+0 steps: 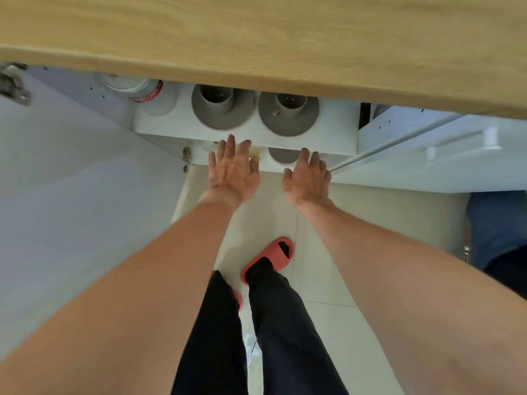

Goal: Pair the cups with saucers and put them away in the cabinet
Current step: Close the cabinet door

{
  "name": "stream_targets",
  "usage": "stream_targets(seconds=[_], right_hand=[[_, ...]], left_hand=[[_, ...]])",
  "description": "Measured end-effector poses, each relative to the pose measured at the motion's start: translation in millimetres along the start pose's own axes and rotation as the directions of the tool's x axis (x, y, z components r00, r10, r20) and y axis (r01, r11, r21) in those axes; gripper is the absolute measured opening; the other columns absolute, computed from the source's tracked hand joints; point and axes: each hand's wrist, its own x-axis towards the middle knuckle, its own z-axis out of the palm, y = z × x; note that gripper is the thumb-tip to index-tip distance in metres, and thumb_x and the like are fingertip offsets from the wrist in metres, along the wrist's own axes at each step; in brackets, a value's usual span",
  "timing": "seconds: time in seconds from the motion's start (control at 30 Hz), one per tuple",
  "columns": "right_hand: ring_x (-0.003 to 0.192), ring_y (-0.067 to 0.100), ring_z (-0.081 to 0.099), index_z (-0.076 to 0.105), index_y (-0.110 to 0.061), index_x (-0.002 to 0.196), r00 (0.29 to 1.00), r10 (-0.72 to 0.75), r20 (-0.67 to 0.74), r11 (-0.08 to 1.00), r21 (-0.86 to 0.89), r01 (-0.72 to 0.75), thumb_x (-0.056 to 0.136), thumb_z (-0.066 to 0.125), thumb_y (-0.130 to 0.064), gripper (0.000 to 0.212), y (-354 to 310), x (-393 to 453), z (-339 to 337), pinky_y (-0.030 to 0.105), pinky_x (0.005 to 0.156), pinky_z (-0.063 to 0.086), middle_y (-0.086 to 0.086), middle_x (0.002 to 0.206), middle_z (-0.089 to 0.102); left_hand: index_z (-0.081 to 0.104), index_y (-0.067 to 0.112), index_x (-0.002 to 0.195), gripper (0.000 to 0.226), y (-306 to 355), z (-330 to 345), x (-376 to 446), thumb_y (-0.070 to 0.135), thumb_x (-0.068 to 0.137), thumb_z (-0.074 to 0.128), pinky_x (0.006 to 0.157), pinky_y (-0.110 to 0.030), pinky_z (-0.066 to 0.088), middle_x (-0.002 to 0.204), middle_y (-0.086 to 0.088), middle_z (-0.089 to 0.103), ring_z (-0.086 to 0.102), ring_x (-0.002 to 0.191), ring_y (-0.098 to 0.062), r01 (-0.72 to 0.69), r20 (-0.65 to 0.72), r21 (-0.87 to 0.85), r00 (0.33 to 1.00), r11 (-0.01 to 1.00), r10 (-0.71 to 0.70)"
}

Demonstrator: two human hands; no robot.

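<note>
Two grey cups stand on grey saucers on a white cabinet shelf (336, 132) under the wooden countertop: the left cup (216, 99) on its saucer (219, 118), the right cup (291, 105) on its saucer (288, 124). Part of another grey saucer (281, 155) shows on the shelf below. My left hand (233, 172) and my right hand (308, 178) hover palm down just in front of the shelves, fingers spread, holding nothing.
A wooden countertop (256, 38) overhangs the cabinet. A white jar with a red label (137, 89) stands at the shelf's left. The left cabinet door (71, 181) and the right door (427, 155) with its handle stand open. My legs and red slippers are on pale floor tiles.
</note>
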Motion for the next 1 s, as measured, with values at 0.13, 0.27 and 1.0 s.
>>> stream_targets(seconds=[0.13,0.27,1.0], right_hand=[[0.15,0.036,0.017,0.015,-0.008,0.157,0.988,-0.148,0.035,0.978,-0.144,0.152,0.101,0.045,-0.033,0.068,-0.6,-30.2,16.3,0.05,0.123,0.016,0.02,0.164,0.014],[0.153,0.035,0.008,0.01,-0.009,0.158,0.98,-0.188,0.069,0.96,-0.2,0.198,0.102,0.043,-0.033,0.069,2.7,-59.8,36.8,0.05,0.124,0.008,0.019,0.166,0.006],[0.154,0.033,0.005,0.007,-0.009,0.159,0.776,-0.622,0.108,0.726,-0.292,0.622,0.103,0.043,-0.033,0.07,-186.7,-351.9,68.4,0.051,0.124,0.005,0.018,0.167,0.002]], left_hand=[[0.012,0.02,0.157,0.056,-25.5,18.9,-32.4,0.036,0.105,0.024,0.124,-0.048,0.001,0.165,-0.012,0.001,-0.003,0.153,-0.028,0.109,0.058,-0.007,0.992,0.994,-0.108],[0.008,0.016,0.157,0.058,-50.1,40.1,-62.7,0.035,0.105,0.025,0.124,-0.046,0.002,0.165,-0.011,0.002,-0.002,0.153,-0.027,0.175,0.043,-0.055,0.984,0.983,-0.173],[0.025,0.009,0.153,0.057,-251.5,-39.6,-371.9,0.029,0.102,0.037,0.122,-0.046,0.004,0.162,-0.015,0.019,0.012,0.152,-0.032,0.214,-0.386,0.084,0.908,0.973,-0.166]])
